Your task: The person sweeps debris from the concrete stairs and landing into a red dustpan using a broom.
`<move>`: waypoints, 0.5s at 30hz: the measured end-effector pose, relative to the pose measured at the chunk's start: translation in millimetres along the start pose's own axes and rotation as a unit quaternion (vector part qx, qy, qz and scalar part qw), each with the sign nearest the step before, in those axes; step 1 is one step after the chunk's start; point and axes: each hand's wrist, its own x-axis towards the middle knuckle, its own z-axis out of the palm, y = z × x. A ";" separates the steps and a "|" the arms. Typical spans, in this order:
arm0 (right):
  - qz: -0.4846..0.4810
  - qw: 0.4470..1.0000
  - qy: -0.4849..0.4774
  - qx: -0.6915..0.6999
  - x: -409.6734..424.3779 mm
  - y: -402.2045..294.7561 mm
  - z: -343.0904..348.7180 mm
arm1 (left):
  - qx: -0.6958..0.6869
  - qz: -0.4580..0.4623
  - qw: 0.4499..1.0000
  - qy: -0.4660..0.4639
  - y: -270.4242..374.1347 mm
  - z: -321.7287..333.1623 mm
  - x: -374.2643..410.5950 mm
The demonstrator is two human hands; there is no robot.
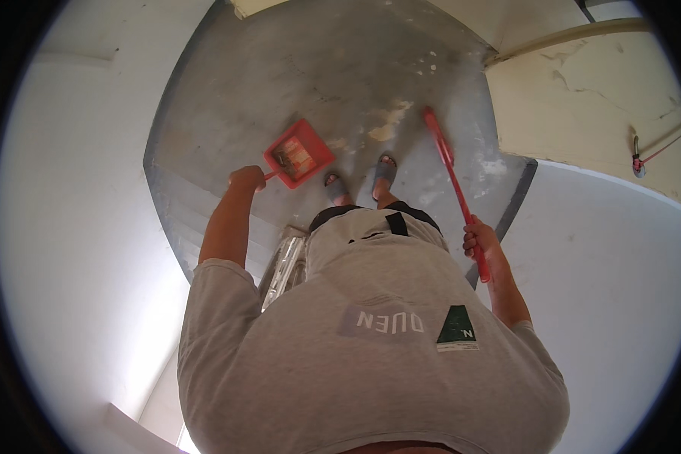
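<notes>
My left hand (247, 178) is closed around the short handle of a red plastic dustpan (320, 148). Some brownish debris (286, 162) lies inside the pan, mostly on the handle side. Whether the pan touches the floor cannot be told. On the other side, my right hand (481, 238) grips a long red stick-like tool (459, 193), probably a broom, near its upper end. It slants down and away from me towards the floor. Its far end is blurred, so bristles cannot be made out.
My feet in grey slide sandals (385, 169) stand on a grey concrete floor (340, 74) with pale worn patches. White walls (79, 227) rise at both sides. A cream door (579, 96) with a handle is at the right. A metal-framed object (284, 267) stands by my left side.
</notes>
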 end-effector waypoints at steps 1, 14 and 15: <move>0.007 1.000 -0.014 -0.016 -9.4 -2.1 11.2 | -0.004 -0.008 1.000 -0.001 1.3 0.6 -3.3; 0.080 0.946 -0.279 -0.141 -29.5 -47.9 78.3 | -0.019 -0.030 0.999 0.039 27.7 9.9 -39.0; 0.125 0.937 -0.318 -0.071 -41.2 -62.3 76.8 | -0.033 -0.034 0.998 0.038 24.8 15.6 -35.7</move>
